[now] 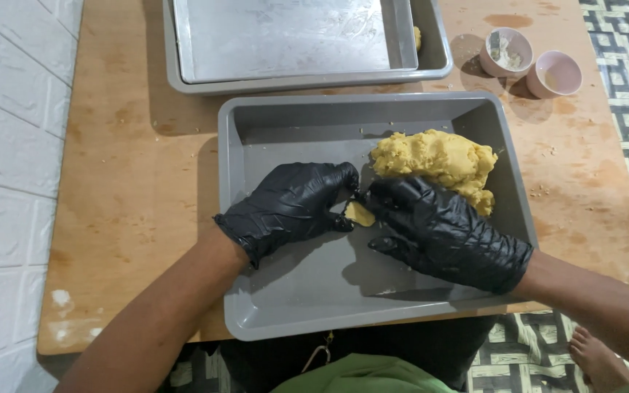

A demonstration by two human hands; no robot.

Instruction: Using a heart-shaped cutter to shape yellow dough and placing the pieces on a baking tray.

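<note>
The fingers (pixel 343 191) of the gloved left hand (pixel 289 207) and those of the gloved right hand (pixel 442 229) meet tip to tip, closed together around a small piece of yellow dough (pixel 360 213) that sits just below where they touch. Both hands pinch it; neither is open. Just beyond the right fingers, touching the back of that hand, lies the big dough lump (pixel 438 161), rough and crumbly on top. All of this rests in a grey rectangular tray (pixel 271 291), whose bare floor spreads out under both wrists.

To shape the piece well, I judge a light, even squeeze from both sides is best, keeping it over the tray so crumbs fall inside.

Farther out, past the dough, a second tray with a metal sheet (pixel 285 36) stands on the wooden table (pixel 125 182), and two small pink bowls (pixel 533 64) sit well off beyond the right hand
</note>
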